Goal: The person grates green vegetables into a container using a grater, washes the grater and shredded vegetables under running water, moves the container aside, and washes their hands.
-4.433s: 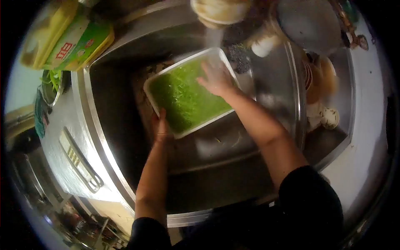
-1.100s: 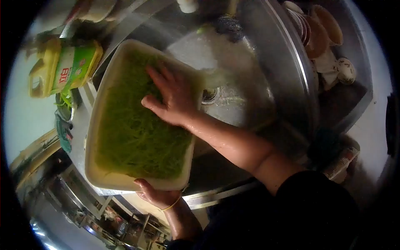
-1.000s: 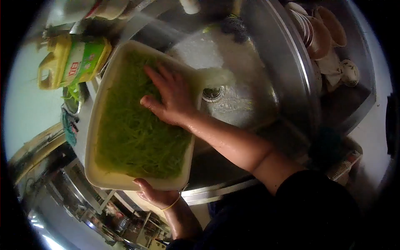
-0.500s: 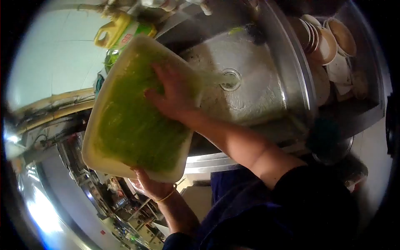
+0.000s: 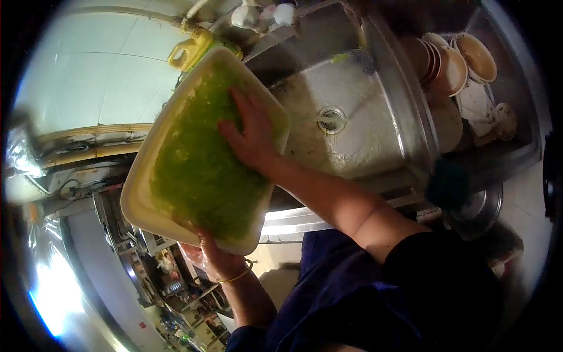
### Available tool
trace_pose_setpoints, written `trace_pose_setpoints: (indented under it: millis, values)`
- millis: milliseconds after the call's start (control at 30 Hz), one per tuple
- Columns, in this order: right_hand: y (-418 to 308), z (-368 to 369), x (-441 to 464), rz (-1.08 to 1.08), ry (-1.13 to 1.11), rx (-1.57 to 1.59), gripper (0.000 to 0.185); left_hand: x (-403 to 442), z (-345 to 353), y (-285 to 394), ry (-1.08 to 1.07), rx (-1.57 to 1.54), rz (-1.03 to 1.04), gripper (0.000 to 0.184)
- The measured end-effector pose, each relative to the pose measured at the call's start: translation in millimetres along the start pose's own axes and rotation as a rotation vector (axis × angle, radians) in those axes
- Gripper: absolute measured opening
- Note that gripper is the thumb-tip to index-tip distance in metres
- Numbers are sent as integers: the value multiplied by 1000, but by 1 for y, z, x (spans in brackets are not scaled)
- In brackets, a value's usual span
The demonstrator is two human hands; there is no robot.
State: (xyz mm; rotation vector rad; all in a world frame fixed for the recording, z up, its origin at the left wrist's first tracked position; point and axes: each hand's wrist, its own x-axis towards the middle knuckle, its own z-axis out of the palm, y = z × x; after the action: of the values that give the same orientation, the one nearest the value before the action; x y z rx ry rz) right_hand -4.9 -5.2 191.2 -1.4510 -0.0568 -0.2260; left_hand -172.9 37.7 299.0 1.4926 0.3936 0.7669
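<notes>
A white plastic tub (image 5: 141, 196) of finely cut greens (image 5: 199, 170), which look wet, is tilted toward the metal sink (image 5: 366, 141). My left hand (image 5: 214, 255) grips the tub at its lower rim, thumb over the edge and the other fingers mostly hidden beneath. Flat against the greens, close to the sink-side wall, lies my right hand (image 5: 253, 132) with thumb and fingers apart. The tub's corner is beside the sink's drain (image 5: 332, 120), and wet streaks cover the sink floor.
Stacked bowls (image 5: 454, 70) and dishes fill a second basin at the right. A yellow-capped jug (image 5: 190, 51) stands behind the tub. Garlic bulbs (image 5: 245, 16) lie at the top edge. A dark green scrubber (image 5: 448, 183) sits near the sink's front corner.
The pale stream running from the tub toward the drain no longer shows. Tub and hands keep nearly the same pose, with the view slightly shifted.
</notes>
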Motion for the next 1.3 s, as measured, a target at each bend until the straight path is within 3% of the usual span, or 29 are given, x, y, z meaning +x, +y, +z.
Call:
trace_pose_setpoints:
  millis: [100, 167, 200, 267, 300, 333, 400, 467, 533, 600, 633, 800, 967, 1067, 1167, 1233, 1300]
  values:
    - [-12, 1, 8, -62, -53, -135, 72, 10, 4, 4, -37, -132, -93, 55]
    - [-12, 0, 18, -160, -154, -357, 73, 26, -16, -24, -21, -336, -389, 52]
    - [-20, -14, 25, -151, -353, -558, 75, 32, -27, -48, -13, -449, -538, 51]
    - [-24, -34, 33, -231, -547, -992, 75, 37, -36, -97, -38, -408, -654, 49]
    - [-22, -44, 40, -319, -606, -1022, 65, 33, -33, -118, -21, -450, -697, 47]
    - [-16, -55, 49, -482, -616, -943, 43, 25, -15, -119, 5, -591, -772, 45]
    - [-10, -69, 85, -714, -562, -756, 26, 27, -18, -183, -7, -649, -845, 46]
    - [-31, -73, 132, -985, -248, -907, 22, 28, 9, -194, -87, -726, -884, 47]
    - [-66, -70, 166, -1080, -1, -1233, 24, 40, 31, -205, -149, -704, -1014, 48]
    - [-97, -55, 185, -625, -444, -1731, 37, 59, 47, -208, -214, -734, -1124, 47]
    - [-86, -43, 193, -580, -498, -1697, 47, 72, 46, -223, -241, -688, -1144, 43]
    - [-31, -50, 205, -730, -696, -1609, 41, 102, 86, -286, -349, -755, -1185, 35]
    - [-42, -37, 199, -914, -827, -1486, 33, 135, 102, -286, -518, -742, -1223, 30]
    - [-51, -34, 209, -981, -977, -1637, 56, 141, 121, -288, -540, -666, -1284, 33]
    - [-48, -58, 192, -1379, -577, -1208, 37, 146, 123, -298, -582, -629, -1311, 35]
    - [-17, -106, 174, -1271, -521, -1080, 35, 150, 130, -306, -614, -630, -1330, 38]
    - [18, -156, 154, -1185, -655, -1044, 35, 154, 149, -308, -660, -629, -1322, 44]
